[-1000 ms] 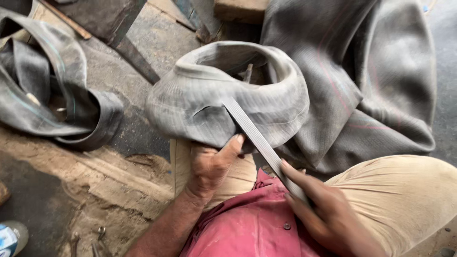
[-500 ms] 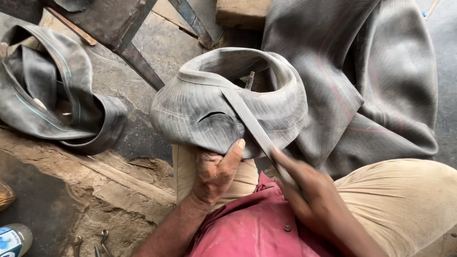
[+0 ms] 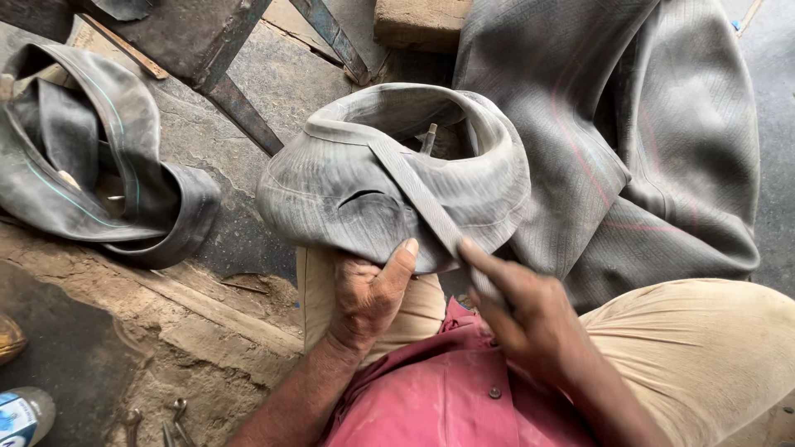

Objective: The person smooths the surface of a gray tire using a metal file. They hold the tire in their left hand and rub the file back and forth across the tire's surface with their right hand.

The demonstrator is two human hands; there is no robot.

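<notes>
A grey rubber inner tube [image 3: 348, 186] is folded over my knee, with a small cut or flap on its near face and a valve stem poking up inside the fold. My left hand [image 3: 368, 294] grips the tube's lower edge from beneath, thumb pressed on the rubber. My right hand [image 3: 522, 319] holds a long flat metal file [image 3: 418, 194], index finger stretched along the blade, which lies diagonally across the tube's top.
A bigger grey tube [image 3: 629, 149] drapes over my right leg. A crumpled black tube [image 3: 91, 165] lies on the ground at the left. A metal frame [image 3: 240, 108], a wooden block [image 3: 418, 21], a bottle [image 3: 21, 418] and small tools [image 3: 166, 422] surround me.
The file has slid forward across the tube, its tip now farther up the rubber. My left hand stays gripping the lower edge; the right hand has pushed closer to the tube.
</notes>
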